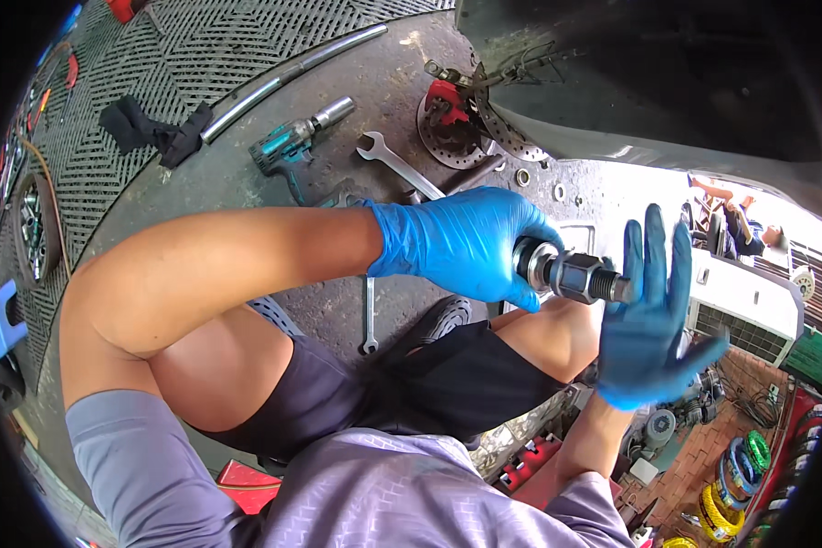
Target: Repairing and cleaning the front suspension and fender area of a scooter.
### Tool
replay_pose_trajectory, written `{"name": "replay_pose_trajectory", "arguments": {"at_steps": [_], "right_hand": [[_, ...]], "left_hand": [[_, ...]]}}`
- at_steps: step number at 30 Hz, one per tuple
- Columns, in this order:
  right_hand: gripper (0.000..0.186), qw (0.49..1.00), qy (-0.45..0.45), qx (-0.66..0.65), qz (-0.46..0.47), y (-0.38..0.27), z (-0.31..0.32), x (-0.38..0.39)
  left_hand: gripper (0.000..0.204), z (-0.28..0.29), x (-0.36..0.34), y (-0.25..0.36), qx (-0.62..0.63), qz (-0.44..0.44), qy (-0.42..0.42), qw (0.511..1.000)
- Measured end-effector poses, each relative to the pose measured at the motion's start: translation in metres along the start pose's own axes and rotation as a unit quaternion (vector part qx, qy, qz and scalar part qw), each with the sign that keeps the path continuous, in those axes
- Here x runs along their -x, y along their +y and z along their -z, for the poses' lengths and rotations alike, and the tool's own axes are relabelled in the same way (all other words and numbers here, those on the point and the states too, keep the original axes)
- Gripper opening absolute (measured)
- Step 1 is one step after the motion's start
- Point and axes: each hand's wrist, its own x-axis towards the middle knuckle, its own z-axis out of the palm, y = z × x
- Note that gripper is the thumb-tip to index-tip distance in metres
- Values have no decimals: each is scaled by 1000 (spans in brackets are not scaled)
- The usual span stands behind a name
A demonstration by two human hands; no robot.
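Note:
My left hand (461, 239), in a blue glove, is closed around a metal threaded rod with a large hex nut (575, 276). Shiny round collars sit on the rod beside my fingers, and its threaded end points right. My right hand (647, 315) is raised just past that end, fingers spread, with dark grime over its blue glove. Whether its palm touches the rod's tip, I cannot tell. Beyond my left wrist a large open-end wrench (400, 164) lies on the floor. A smaller wrench (369, 315) shows below that wrist.
A teal cordless impact wrench (288, 146) with a long socket, a metal tube (292, 73) and a black cloth (160, 132) lie ahead to the left. A brake disc (449, 137) and loose rings (522, 177) are near the vehicle body (685, 73). Another person (749, 228) appears far right.

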Motion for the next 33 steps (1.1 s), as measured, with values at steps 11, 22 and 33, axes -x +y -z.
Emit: {"name": "replay_pose_trajectory", "arguments": {"at_steps": [11, 22, 33], "right_hand": [[112, 931, -91, 336, -105, 30, 13, -15], [100, 917, 59, 396, -6, 14, 27, 15], [102, 876, -27, 480, 27, 24, 21, 3]], "left_hand": [[45, 7, 0, -6, -16, -11, 29, 999], [38, -6, 0, -5, -8, -24, 2, 1000], [46, -2, 0, -6, -52, -19, 10, 998]]}}
